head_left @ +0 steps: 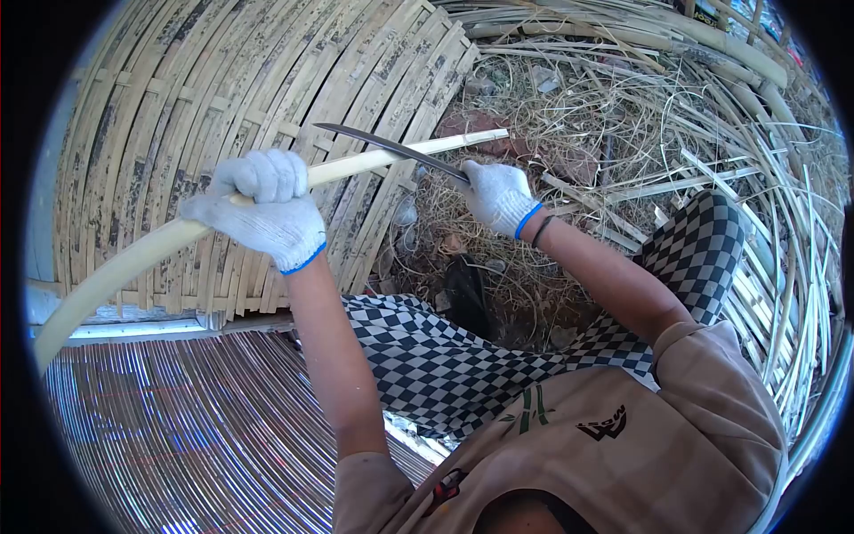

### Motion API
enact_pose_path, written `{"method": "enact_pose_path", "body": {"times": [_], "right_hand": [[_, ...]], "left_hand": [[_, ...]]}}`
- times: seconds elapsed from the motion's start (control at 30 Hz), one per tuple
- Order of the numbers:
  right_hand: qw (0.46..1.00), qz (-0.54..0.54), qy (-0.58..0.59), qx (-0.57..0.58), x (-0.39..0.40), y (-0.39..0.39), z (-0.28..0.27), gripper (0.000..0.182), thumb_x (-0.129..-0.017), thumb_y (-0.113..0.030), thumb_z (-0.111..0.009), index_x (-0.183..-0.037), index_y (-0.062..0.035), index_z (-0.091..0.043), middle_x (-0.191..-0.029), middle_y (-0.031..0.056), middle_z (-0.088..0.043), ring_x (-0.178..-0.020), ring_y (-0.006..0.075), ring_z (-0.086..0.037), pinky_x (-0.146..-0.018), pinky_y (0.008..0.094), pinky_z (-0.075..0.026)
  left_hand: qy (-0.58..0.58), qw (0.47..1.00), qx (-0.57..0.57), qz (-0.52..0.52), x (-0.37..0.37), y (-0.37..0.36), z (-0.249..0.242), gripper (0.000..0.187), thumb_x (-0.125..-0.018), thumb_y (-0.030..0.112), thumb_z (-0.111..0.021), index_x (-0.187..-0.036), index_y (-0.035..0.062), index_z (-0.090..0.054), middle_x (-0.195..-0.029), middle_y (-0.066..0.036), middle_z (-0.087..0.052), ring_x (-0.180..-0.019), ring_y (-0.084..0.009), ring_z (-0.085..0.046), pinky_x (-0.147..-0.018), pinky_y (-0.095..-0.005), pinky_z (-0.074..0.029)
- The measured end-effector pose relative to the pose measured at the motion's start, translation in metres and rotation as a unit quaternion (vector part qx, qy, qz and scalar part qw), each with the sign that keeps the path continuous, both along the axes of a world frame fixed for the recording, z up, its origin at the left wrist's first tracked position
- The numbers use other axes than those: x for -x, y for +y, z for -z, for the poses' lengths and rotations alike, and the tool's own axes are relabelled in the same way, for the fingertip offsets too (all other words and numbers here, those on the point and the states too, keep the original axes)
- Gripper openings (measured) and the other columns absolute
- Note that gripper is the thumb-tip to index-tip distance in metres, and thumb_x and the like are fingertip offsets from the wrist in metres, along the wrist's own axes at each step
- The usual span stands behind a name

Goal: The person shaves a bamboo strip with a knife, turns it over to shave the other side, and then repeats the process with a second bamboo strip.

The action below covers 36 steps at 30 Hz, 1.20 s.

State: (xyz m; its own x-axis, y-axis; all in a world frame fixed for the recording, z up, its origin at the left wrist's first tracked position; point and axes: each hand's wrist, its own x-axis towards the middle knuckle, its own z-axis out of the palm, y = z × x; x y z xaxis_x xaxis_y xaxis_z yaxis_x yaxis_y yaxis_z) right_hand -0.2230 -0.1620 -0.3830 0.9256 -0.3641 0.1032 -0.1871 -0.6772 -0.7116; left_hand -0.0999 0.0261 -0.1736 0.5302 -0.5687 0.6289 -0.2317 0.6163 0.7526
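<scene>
A long pale bamboo strip (124, 256) curves from the lower left up to its tapered end at the centre. My left hand (263, 206), in a white knitted glove with a blue cuff, is wrapped round it. In my gloved right hand (495, 191) is the handle of a knife, mostly hidden by the fingers. The knife's long dark blade (369, 140) points up and left, crossing over the strip between my left hand and the strip's tapered end.
A woven bamboo panel (178, 107) spans the upper left, behind the strip. Thin shavings (569, 116) litter the ground at the upper right, with long split bamboo strips (792, 294) along the right side. A slatted mat (196, 427) lies at the lower left.
</scene>
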Motion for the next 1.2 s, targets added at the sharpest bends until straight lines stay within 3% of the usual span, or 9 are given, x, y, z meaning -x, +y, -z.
{"method": "enact_pose_path", "body": {"times": [0.17, 0.27, 0.37, 0.43, 0.57, 0.7, 0.77, 0.87, 1.2], "right_hand": [[0.997, 0.007, -0.071, -0.004, -0.013, 0.003, 0.008, 0.031, -0.101, -0.037, -0.056, -0.102, -0.0086, -0.068, -0.078, 0.0188, -0.070, -0.079, 0.0386, -0.070, -0.070, 0.0499, -0.055], [0.989, 0.013, 0.144, -0.035, -0.028, -0.028, 0.104, 0.059, -0.103, -0.045, -0.042, -0.093, 0.0032, -0.074, -0.100, 0.0317, -0.070, -0.099, 0.0450, -0.069, -0.087, 0.0521, -0.055], [0.985, -0.027, 0.157, 0.063, -0.035, -0.021, 0.104, 0.033, -0.098, -0.031, -0.052, -0.116, -0.0122, -0.071, -0.107, 0.0231, -0.072, -0.102, 0.0395, -0.070, -0.085, 0.0501, -0.057], [0.987, 0.078, 0.091, -0.103, -0.025, -0.010, 0.062, 0.031, -0.098, -0.031, -0.050, -0.109, -0.0113, -0.072, -0.103, 0.0226, -0.072, -0.099, 0.0403, -0.070, -0.084, 0.0516, -0.056], [0.993, 0.053, 0.031, -0.104, -0.022, 0.000, 0.020, 0.033, -0.099, -0.032, -0.049, -0.105, -0.0085, -0.071, -0.096, 0.0231, -0.073, -0.096, 0.0421, -0.070, -0.087, 0.0519, -0.056], [0.969, 0.080, 0.149, -0.181, -0.054, -0.019, 0.114, 0.040, -0.099, -0.034, -0.049, -0.100, -0.0026, -0.075, -0.100, 0.0267, -0.072, -0.099, 0.0431, -0.070, -0.091, 0.0505, -0.055], [0.991, 0.048, 0.125, -0.031, -0.074, -0.020, 0.158, 0.042, -0.101, -0.033, -0.046, -0.101, -0.0026, -0.075, -0.100, 0.0267, -0.072, -0.099, 0.0427, -0.070, -0.091, 0.0503, -0.055], [0.987, 0.066, 0.107, -0.101, -0.043, -0.019, 0.065, 0.042, -0.099, -0.038, -0.051, -0.105, -0.0019, -0.072, -0.093, 0.0241, -0.072, -0.093, 0.0418, -0.070, -0.088, 0.0513, -0.055], [0.979, 0.110, 0.139, -0.103, -0.063, -0.032, 0.113, 0.043, -0.100, -0.036, -0.050, -0.103, -0.0012, -0.076, -0.103, 0.0294, -0.071, -0.100, 0.0432, -0.070, -0.089, 0.0479, -0.056]], "left_hand": [[0.036, 0.998, 0.038, -0.040, 0.031, -0.029, -0.001, 0.080, -0.089, 0.089, -0.027, -0.054, 0.0172, -0.034, -0.045, 0.003, -0.024, -0.039, -0.0113, -0.019, -0.039, -0.0288, -0.018], [0.065, 0.995, 0.064, -0.049, 0.044, -0.038, 0.006, 0.078, -0.084, 0.092, -0.034, -0.052, 0.0198, -0.032, -0.044, 0.005, -0.024, -0.039, -0.0100, -0.017, -0.040, -0.0275, -0.017], [0.007, 0.996, 0.049, -0.073, 0.052, -0.045, 0.008, 0.079, -0.084, 0.092, -0.032, -0.056, 0.0180, -0.032, -0.045, 0.004, -0.025, -0.038, -0.0105, -0.019, -0.037, -0.0283, -0.016], [0.024, 0.996, 0.073, -0.034, 0.041, -0.041, 0.010, 0.078, -0.085, 0.091, -0.033, -0.056, 0.0185, -0.031, -0.044, 0.004, -0.026, -0.038, -0.0099, -0.019, -0.037, -0.0282, -0.016], [0.026, 0.991, 0.043, -0.121, 0.050, -0.043, 0.006, 0.076, -0.085, 0.089, -0.041, -0.052, 0.0208, -0.032, -0.043, 0.006, -0.026, -0.038, -0.0090, -0.018, -0.039, -0.0271, -0.015], [0.031, 0.987, 0.051, -0.151, 0.052, -0.033, 0.013, 0.077, -0.087, 0.087, -0.041, -0.050, 0.0204, -0.031, -0.043, 0.005, -0.026, -0.038, -0.0089, -0.017, -0.039, -0.0269, -0.014], [0.060, 0.983, 0.065, -0.164, 0.043, -0.021, 0.015, 0.077, -0.087, 0.087, -0.042, -0.050, 0.0201, -0.030, -0.043, 0.006, -0.025, -0.038, -0.0089, -0.016, -0.040, -0.0266, -0.014], [0.062, 0.980, 0.067, -0.179, 0.040, -0.016, 0.018, 0.079, -0.085, 0.089, -0.041, -0.050, 0.0203, -0.027, -0.044, 0.006, -0.021, -0.040, -0.0094, -0.012, -0.041, -0.0265, -0.013], [0.048, 0.988, 0.076, -0.127, 0.030, -0.008, 0.021, 0.076, -0.088, 0.086, -0.040, -0.054, 0.0190, -0.027, -0.045, 0.006, -0.023, -0.041, -0.0084, -0.016, -0.041, -0.0269, -0.014]]}}
